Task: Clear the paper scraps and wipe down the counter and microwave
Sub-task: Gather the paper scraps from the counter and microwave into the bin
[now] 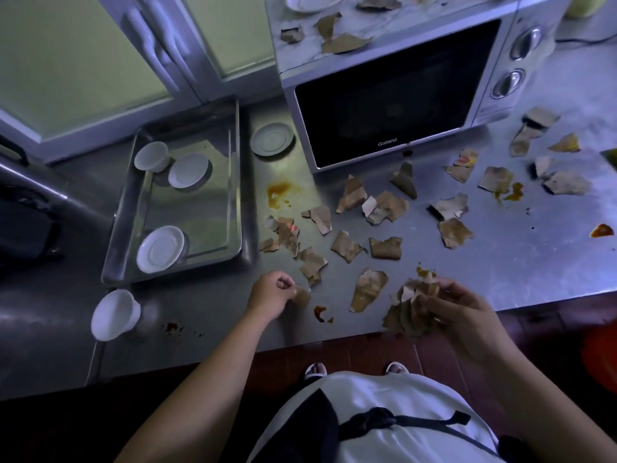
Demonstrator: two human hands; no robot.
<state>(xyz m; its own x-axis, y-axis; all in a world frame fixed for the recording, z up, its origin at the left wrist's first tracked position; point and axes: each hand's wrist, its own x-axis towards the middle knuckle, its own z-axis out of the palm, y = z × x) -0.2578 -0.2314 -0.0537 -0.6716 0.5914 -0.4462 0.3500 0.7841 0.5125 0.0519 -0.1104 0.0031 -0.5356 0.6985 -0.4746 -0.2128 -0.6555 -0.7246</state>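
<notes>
While a white bowl (pixel 115 314) sits near the front edge at the far left of the steel surface (pixel 517 255), a metal tray (pixel 207 212) beside it holds three more white dishes. Just right of the tray's far corner rests a small saucer (pixel 272 139), and nearer the person an orange sauce stain (pixel 278 192) marks the metal.

The left hand (pixel 272 294) lies low on the surface in front of the tray, with its fingers curled and pinching a small paper scrap (pixel 302 297). A dark smear (pixel 320 313) lies just right of that scrap.

Loose scraps (pixel 384 205) of torn brown paper are strewn across the middle of the surface, in front of the microwave (pixel 390 105), which stands at the back with its door shut. More torn pieces (pixel 340 41) lie on its top.

The right hand (pixel 464 315) is over the front edge, with its fingers wrapped round a crumpled bunch of scraps (pixel 410 309). Further right, other scraps (pixel 497 180) and orange blots (pixel 601 230) are spread over the surface beyond the microwave's dials.
</notes>
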